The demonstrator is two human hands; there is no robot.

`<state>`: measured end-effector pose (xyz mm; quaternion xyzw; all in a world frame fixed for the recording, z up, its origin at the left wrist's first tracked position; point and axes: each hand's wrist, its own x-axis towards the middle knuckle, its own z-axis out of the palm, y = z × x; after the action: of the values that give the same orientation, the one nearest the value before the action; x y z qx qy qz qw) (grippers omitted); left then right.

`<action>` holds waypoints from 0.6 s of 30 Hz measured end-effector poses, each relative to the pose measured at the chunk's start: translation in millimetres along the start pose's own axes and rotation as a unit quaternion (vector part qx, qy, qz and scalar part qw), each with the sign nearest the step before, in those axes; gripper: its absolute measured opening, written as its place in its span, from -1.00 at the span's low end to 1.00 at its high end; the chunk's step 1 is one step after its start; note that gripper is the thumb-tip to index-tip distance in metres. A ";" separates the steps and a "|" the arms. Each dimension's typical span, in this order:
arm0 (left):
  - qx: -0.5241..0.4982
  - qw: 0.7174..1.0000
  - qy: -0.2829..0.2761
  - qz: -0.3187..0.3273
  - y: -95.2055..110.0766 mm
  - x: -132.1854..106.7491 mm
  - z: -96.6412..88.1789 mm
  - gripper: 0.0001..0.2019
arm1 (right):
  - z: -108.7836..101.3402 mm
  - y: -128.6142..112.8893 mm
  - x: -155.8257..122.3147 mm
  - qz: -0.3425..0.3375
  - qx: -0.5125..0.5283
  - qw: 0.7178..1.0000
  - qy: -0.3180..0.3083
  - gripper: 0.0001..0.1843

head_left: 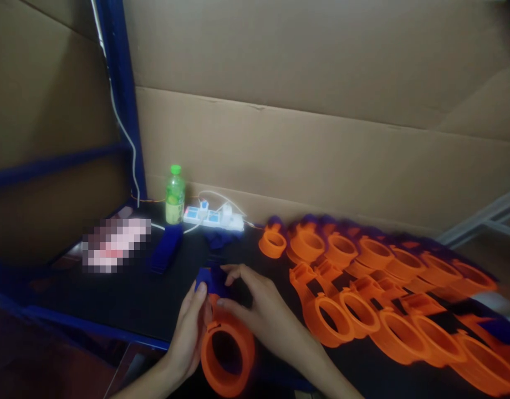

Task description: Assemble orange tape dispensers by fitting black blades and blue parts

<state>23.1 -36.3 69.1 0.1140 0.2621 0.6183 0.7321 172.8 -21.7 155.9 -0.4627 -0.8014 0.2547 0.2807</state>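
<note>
An orange plastic part with a round ring (pixel 228 360) hangs below my hands at the front of the black table, its ring opening towards me. A dark blue piece (pixel 204 281) covers its upper end. My left hand (pixel 192 327) grips the part from the left, with the thumb pressed on the blue piece. From the right, my right hand (pixel 259 299) closes thumb and index finger on the same blue piece. Its other fingers are curled and partly hidden.
Rows of similar orange ringed parts (pixel 358 313) fill the right side, the back ones with blue tops. Behind my hands are a blue strip stack (pixel 167 248), a green-capped bottle (pixel 175 197) and a white power strip (pixel 213 217). Cardboard (pixel 300 111) walls the back.
</note>
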 end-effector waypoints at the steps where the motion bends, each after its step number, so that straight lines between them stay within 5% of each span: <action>1: -0.003 1.000 -0.004 -0.002 0.2 -0.2 -0.1 -0.72 | -0.6 1.1 -0.6 0.002 0.006 1.000 0.002 -0.77; 18: 0.029 0.999 -0.022 -0.012 0.3 0.2 -4.8 -0.74 | 13.5 -0.1 -19.8 0.064 -0.015 0.996 0.064 -0.73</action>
<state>20.4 -36.8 65.2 0.1454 0.2656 0.5986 0.7416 171.6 -41.3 142.1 -0.5327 -0.7541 0.2300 0.3077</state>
